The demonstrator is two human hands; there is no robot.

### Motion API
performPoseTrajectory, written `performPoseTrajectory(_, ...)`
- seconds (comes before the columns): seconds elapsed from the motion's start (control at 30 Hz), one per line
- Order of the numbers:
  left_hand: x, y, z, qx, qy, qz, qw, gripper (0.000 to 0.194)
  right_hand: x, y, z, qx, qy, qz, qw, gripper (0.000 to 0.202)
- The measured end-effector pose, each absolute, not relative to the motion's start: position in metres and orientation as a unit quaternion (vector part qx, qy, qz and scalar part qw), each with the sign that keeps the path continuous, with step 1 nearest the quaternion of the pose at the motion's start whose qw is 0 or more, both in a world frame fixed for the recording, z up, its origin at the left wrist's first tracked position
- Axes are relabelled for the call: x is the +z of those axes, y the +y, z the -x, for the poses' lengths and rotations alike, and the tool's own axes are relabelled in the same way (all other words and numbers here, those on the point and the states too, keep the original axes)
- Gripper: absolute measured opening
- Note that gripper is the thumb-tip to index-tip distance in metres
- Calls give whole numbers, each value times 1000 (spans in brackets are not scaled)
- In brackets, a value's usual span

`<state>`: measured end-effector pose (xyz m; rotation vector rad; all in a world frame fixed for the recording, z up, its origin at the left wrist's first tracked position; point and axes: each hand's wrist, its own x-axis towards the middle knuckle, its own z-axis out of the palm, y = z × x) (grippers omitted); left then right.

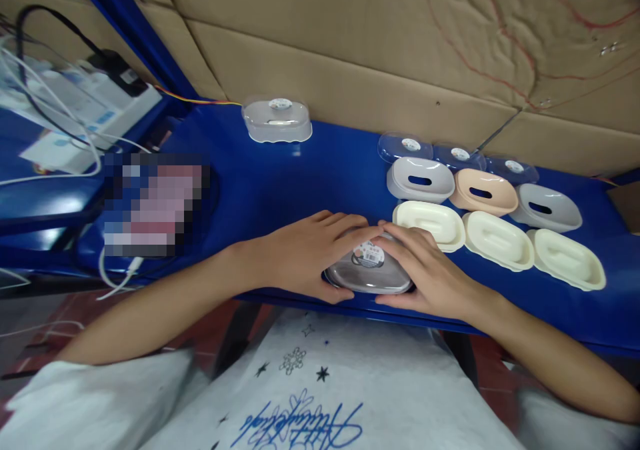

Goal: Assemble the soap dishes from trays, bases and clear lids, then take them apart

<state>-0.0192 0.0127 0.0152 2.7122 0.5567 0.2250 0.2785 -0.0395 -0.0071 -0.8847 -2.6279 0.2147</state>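
Observation:
My left hand [320, 253] and my right hand [425, 267] are wrapped round a soap box [370, 273] with a clear lid and a white label, near the front edge of the table. Thumbs press its near side, and the fingers rest over its top and far side. Its lower part is mostly hidden. Right of my hands lie three cream soap box bases [500, 240] in a row. Behind them stand two grey slotted trays [400, 182] and one peach slotted tray [483, 187]. Three clear lids [403, 147] with labels lie farther back.
Another covered soap box [280, 123] stands at the back of the blue table [240, 190]. A blurred-out device [155, 203] with a white cable lies on the left. White boxes and cables [90, 103] are beyond it. Cardboard [325, 50] lines the back.

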Motion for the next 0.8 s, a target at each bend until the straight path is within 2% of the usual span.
performPoseTrajectory(0.27,13,14,20,73,195,-968,143,102,-8,-37,-279,34,-935,298,190,90)
performPoseTrajectory(0.57,10,17,24,87,195,-960,180,109,-6,-38,-278,47,-935,313,161,96)
performPoseTrajectory(0.8,19,12,23,58,222,-958,171,94,-7,-39,-274,24,-938,315,140,88)
